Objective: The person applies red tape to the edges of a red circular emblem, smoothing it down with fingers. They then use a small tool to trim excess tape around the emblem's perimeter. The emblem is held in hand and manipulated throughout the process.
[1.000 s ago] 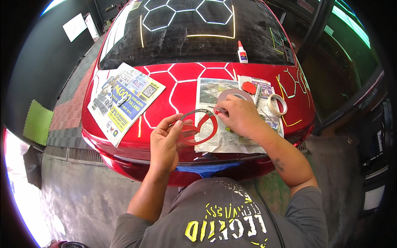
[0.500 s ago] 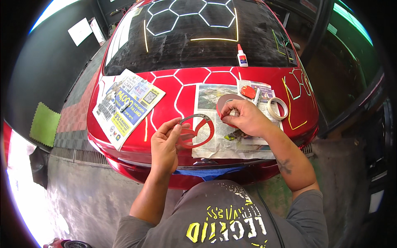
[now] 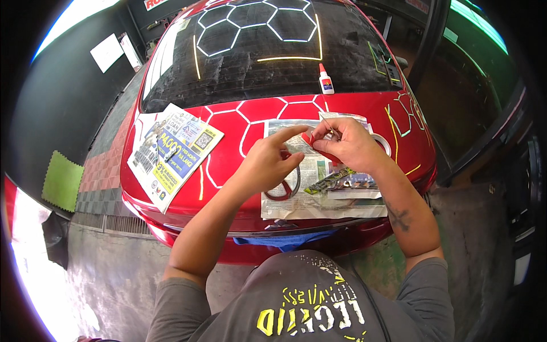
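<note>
My left hand reaches over the newspaper, its index finger and thumb spread toward a small red piece. A thin dark-and-red ring hangs just below this hand, seemingly in its curled fingers, which are partly hidden. My right hand is closed in a pinch on the same red piece, whose exact kind I cannot make out. Under the right hand lies a yellow-green and black packet. Behind its wrist, a roll of masking tape shows in part.
The red car's trunk lid carries white tape hexagons and yellow strips. Another folded newspaper lies at left. A white glue bottle with a red cap stands near the dark rear window. A blue cloth hangs at the bumper.
My left hand has moved right and up toward the right hand, bringing the ring lower beside it. The right hand has risen slightly, and the grey-and-red disc by its fingers no longer shows.
</note>
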A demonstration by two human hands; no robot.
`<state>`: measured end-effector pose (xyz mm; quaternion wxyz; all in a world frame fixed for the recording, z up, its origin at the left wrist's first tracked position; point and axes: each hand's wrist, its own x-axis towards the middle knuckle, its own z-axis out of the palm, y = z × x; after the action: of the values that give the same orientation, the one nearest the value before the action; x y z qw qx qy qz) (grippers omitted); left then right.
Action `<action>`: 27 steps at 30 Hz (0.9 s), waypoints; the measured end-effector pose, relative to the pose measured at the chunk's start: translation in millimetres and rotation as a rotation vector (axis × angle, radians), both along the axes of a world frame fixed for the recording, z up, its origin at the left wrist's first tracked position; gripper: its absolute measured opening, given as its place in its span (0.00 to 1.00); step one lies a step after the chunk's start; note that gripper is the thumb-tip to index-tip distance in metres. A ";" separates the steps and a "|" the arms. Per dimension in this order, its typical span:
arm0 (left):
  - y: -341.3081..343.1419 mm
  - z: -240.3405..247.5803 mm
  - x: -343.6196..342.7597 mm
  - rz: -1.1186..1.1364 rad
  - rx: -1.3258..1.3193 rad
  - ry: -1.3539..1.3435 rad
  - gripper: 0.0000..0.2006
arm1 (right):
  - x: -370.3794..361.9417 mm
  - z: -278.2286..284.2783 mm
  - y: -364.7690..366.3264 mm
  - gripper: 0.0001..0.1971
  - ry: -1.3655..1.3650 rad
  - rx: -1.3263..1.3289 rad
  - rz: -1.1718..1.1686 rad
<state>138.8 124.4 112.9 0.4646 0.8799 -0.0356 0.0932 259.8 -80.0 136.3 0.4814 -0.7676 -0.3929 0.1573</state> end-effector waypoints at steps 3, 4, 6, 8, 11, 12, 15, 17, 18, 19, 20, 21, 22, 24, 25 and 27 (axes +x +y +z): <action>4.0 -4.3 30.1 -0.016 0.221 -0.131 0.20 | -3.9 7.3 -0.2 0.06 0.060 -0.009 -0.008; 5.7 -3.7 35.4 -0.023 0.306 -0.149 0.18 | -3.9 8.4 -1.3 0.05 -0.020 0.002 0.010; -1.1 12.1 37.5 0.006 0.392 -0.055 0.15 | 0.0 5.0 -9.6 0.05 -0.170 0.011 0.021; -0.5 17.4 38.8 0.013 0.513 -0.036 0.15 | -2.6 5.0 -19.2 0.04 -0.176 0.089 0.047; 7.9 9.3 44.1 0.062 0.682 -0.072 0.15 | -2.5 8.3 -43.9 0.06 -0.175 0.195 0.124; 10.4 8.6 42.5 0.081 0.709 -0.087 0.15 | 0.7 6.4 -51.5 0.06 -0.144 0.249 0.127; 16.2 2.7 40.0 0.117 0.779 -0.146 0.16 | 11.4 3.7 -82.4 0.06 0.008 0.350 0.149; 17.5 -3.5 40.4 0.120 0.822 -0.198 0.16 | 9.5 4.4 -89.3 0.06 0.159 0.495 0.241; 16.5 -3.7 40.5 0.111 0.837 -0.194 0.16 | 9.1 4.0 -92.4 0.07 0.235 0.568 0.283; 15.3 -2.8 40.1 0.103 0.852 -0.189 0.16 | 12.2 3.1 -93.9 0.06 0.182 0.526 0.315; 14.4 -1.3 39.6 0.095 0.872 -0.182 0.16 | 11.6 2.2 -91.1 0.06 0.199 0.530 0.363; 14.1 0.6 39.9 0.096 0.900 -0.137 0.16 | 8.7 2.1 -83.9 0.06 0.215 0.534 0.412; 14.2 3.1 41.1 0.098 0.928 -0.092 0.16 | 6.5 1.5 -77.2 0.05 0.231 0.538 0.461; 13.2 12.7 43.6 0.094 0.948 0.018 0.16 | 5.7 -0.3 -69.7 0.06 0.214 0.547 0.444; 12.4 19.5 44.9 0.089 0.941 0.084 0.16 | 6.3 -2.4 -66.3 0.05 0.206 0.545 0.433; 22.5 16.7 49.3 0.069 0.957 0.116 0.16 | 3.6 -7.3 -51.9 0.04 0.137 0.543 0.380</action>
<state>188.1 146.9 129.6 0.0057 0.9993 -0.0193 0.0323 263.4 -131.9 129.0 0.6556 -0.5122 -0.5232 0.1848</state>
